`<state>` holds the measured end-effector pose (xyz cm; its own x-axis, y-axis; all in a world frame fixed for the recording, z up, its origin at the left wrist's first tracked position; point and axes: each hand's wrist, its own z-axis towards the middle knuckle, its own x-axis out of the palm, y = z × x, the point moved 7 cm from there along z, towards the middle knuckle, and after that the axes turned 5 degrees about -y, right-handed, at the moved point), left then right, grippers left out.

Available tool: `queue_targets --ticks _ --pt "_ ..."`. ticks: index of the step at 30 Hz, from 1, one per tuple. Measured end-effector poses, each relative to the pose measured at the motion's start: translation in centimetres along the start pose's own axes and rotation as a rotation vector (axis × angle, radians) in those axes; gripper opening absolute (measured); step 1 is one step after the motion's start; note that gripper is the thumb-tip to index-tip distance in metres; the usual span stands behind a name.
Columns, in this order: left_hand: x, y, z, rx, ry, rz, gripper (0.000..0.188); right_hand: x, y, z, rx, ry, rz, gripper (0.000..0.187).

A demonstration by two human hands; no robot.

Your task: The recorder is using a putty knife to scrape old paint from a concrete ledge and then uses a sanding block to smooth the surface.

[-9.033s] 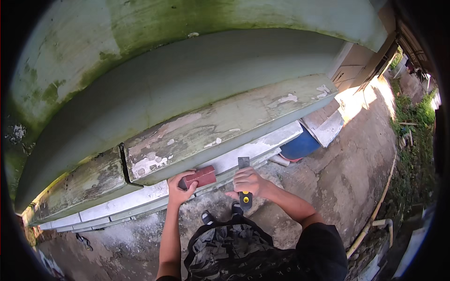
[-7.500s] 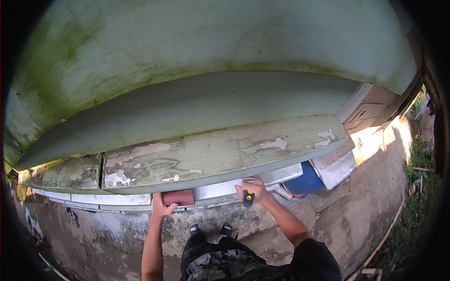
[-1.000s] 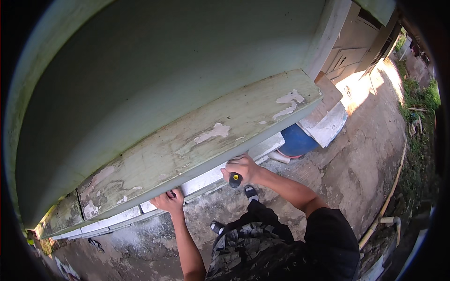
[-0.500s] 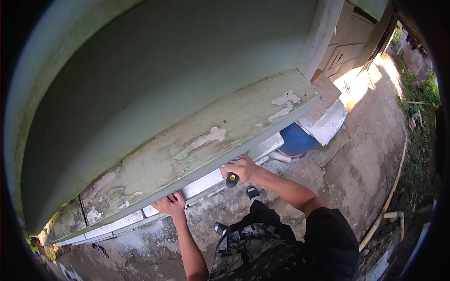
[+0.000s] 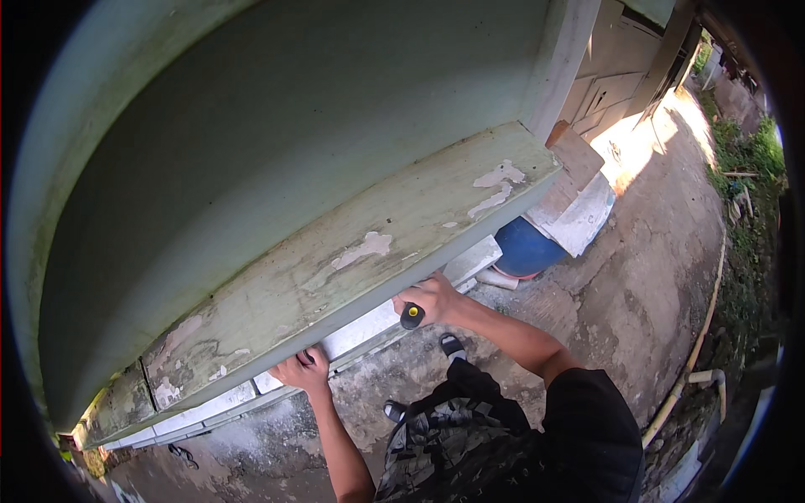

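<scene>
Below a pale green ledge (image 5: 277,285) with peeling paint, both my hands are raised against the white tiled wall (image 5: 360,333). My right hand (image 5: 432,299) is closed round a black-handled tool (image 5: 412,316) with a yellow centre in its butt end. The ledge and my fingers hide the tool's working end, so its kind does not show. To the left, my left hand (image 5: 303,370) has curled fingers near the ledge's underside. A small dark thing (image 5: 307,358) shows at its thumb; I cannot make out what it is.
Under the ledge's right end stands a blue rounded container (image 5: 530,248), with white and brown boards (image 5: 579,210) beside it. Worn concrete (image 5: 646,277) runs along the wall. A pipe (image 5: 708,323) and plants (image 5: 746,159) edge the right side. Dark sandals (image 5: 183,455) lie at lower left.
The view has shifted slightly, so the ledge sits a little further left. The black handle in my right hand has tipped slightly; both hands stay in nearly the same place.
</scene>
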<state>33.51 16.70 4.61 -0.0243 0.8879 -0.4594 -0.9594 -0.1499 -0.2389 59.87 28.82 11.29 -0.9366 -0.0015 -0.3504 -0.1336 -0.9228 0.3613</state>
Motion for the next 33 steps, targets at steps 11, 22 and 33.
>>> queue_targets --ticks 11,22,33 --pt "0.4 0.6 -0.7 -0.039 0.03 0.011 0.037 1.7 2.6 -0.9 -0.059 0.161 -0.004 0.02" --pt "0.7 1.9 -1.5 -0.053 0.109 0.031 0.04 0.4 1.3 -0.4 -0.04 0.13 0.025 0.019" --pt "-0.2 -0.3 0.3 0.01 -0.016 0.013 0.023 -0.5 2.2 0.4 0.004 0.052 0.052 0.032"
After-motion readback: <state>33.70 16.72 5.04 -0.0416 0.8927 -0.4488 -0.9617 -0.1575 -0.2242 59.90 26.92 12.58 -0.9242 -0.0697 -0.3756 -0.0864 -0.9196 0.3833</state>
